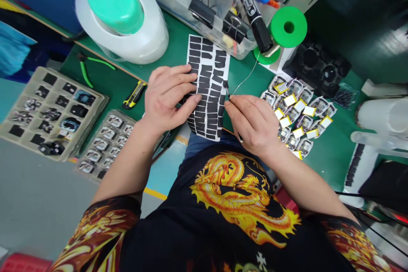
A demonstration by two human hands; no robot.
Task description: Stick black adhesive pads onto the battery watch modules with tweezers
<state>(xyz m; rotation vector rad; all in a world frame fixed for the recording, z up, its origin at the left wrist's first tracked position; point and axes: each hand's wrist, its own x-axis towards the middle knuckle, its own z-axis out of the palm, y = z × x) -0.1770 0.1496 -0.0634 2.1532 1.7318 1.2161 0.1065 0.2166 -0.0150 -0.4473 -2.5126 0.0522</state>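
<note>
A white sheet of black stickers (205,80) lies at the table's front edge, its lower end reaching over my lap. My left hand (170,100) rests on the sheet's left side, fingers stretched out and pressing it. Beside the right edge, my right hand (255,123) is closed in a pinch on thin dark tweezers (228,94), mostly hidden by the fingers. A small black sticker (225,84) is at their tip, by the sheet's edge. Right of this hand, several small device housings (295,110) with yellow-edged silver cells stand grouped on the table.
A solder wire spool (288,27) and a clear bin (219,21) with binder clips and a marker (253,10) stand behind. At left are a white dispenser (149,29), a yellow cutter (134,94), green-handled pliers (85,72) and parts trays (73,144).
</note>
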